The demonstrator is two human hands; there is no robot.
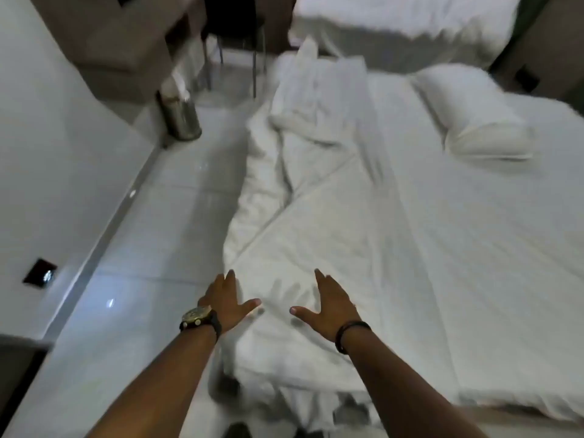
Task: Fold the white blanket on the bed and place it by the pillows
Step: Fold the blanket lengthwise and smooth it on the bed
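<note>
From the head camera, you stood at the foot corner of the bed (474, 248) with both arms stretched forward and down. Your left hand (226, 303) had its fingers straight and together and the thumb spread out to the right; it sat at the left edge of the white blanket (331, 232), above the floor beside the mattress. It wore a watch (197, 314) on a dark strap at the wrist. Your right hand (331, 306) was likewise flat, fingers straight and pointing away from you, thumb spread out to the left, with a dark band (347, 335) round the wrist. Neither hand held anything. The picture was blurred, so I could not tell whether your palms pressed the cloth or hung just over it.

The blanket lay as a long strip along the left side of the bed, running from the corner under your hands toward the head end, where it bunched into loose folds. Part of it hung off the left edge, and some cloth drooped over the foot corner near your forearms.

One pillow (316, 86) lay at the far left of the head end, touching the bunched blanket; a second pillow (474, 115) lay well apart to its right. A metal bin (181, 115) stood on the shiny white floor (142, 248) to the left, near a chair (234, 42). Another bed (404, 26) showed beyond.
</note>
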